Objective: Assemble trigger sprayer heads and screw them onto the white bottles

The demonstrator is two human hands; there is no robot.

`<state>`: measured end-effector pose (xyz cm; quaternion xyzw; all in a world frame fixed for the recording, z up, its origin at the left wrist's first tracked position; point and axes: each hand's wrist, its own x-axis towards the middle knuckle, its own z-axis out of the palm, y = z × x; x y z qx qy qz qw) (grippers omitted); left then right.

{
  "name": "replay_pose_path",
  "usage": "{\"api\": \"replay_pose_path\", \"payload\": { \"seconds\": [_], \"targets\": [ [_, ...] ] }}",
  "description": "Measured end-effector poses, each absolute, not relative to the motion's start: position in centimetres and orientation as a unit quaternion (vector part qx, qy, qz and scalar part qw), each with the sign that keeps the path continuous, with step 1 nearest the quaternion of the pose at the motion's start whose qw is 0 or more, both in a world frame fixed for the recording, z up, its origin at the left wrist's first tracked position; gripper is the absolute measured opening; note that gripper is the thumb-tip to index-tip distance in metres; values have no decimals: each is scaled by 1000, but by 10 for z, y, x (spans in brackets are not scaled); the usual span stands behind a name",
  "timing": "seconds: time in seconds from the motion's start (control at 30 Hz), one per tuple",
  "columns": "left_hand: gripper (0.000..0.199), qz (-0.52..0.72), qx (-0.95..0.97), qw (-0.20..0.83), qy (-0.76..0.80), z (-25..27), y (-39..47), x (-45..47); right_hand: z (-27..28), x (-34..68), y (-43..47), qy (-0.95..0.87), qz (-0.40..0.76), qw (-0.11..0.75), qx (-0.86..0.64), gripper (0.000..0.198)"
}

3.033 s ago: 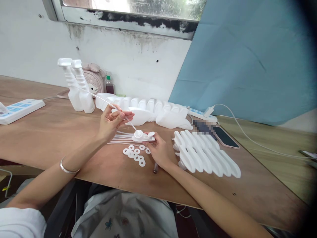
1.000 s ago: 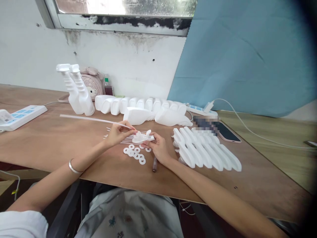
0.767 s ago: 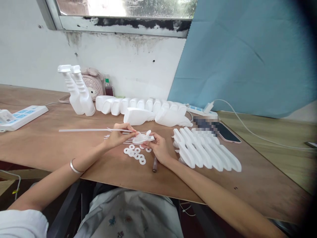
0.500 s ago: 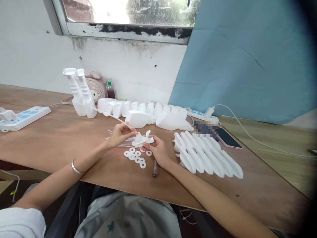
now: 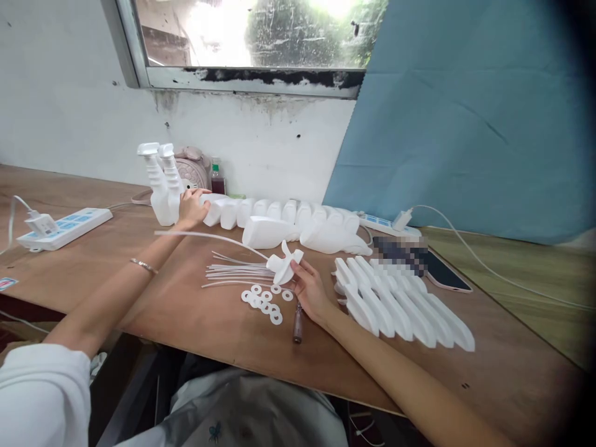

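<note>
My right hand (image 5: 311, 288) grips a white plastic spray head (image 5: 285, 266) between thumb and fingers. From its left side a thin white tube (image 5: 209, 236) sticks out over the table. My left hand (image 5: 192, 208) reaches to the back, its fingers apart at the left end of a row of white plastic bottles (image 5: 275, 211); whether they press on the end bottle I cannot tell. Several loose white tubes (image 5: 237, 271) lie below the spray head. White ring washers (image 5: 265, 297) are scattered in front of them. A screwdriver (image 5: 297, 326) lies beside my right hand.
Two ribbed-neck white bottles (image 5: 162, 186) stand upright behind my left hand. Curved white plastic parts (image 5: 405, 304) lie in a row at the right, near a phone (image 5: 444, 273). Power strips (image 5: 69, 226) with cords, a pink bag (image 5: 192, 171) and a small green-capped bottle (image 5: 217, 179) are also on the table.
My left hand has let go of the tube and moved back and left to the bottles. My right hand still holds the spray head. The view has shifted slightly.
</note>
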<state>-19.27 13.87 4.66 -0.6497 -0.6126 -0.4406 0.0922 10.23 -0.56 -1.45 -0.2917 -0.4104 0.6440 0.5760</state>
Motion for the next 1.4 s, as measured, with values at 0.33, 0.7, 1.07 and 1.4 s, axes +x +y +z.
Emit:
{"api": "replay_pose_path", "payload": {
  "seconds": [0.33,0.7,1.07,1.4],
  "targets": [
    [21,-334,-606,65,-719,42,194,-212,-15,102,-4,-397,654,578,-284,23],
    [33,-453,-628,140,-617,53,184,-200,-9,104,-6,-397,590,640,-292,27],
    [30,-708,-512,273,-403,95,91,-200,-11,111,0,-363,414,762,-342,38],
    [35,-800,-451,-42,-395,58,78,-263,-17,114,7,-353,399,768,-356,38]
  ]
}}
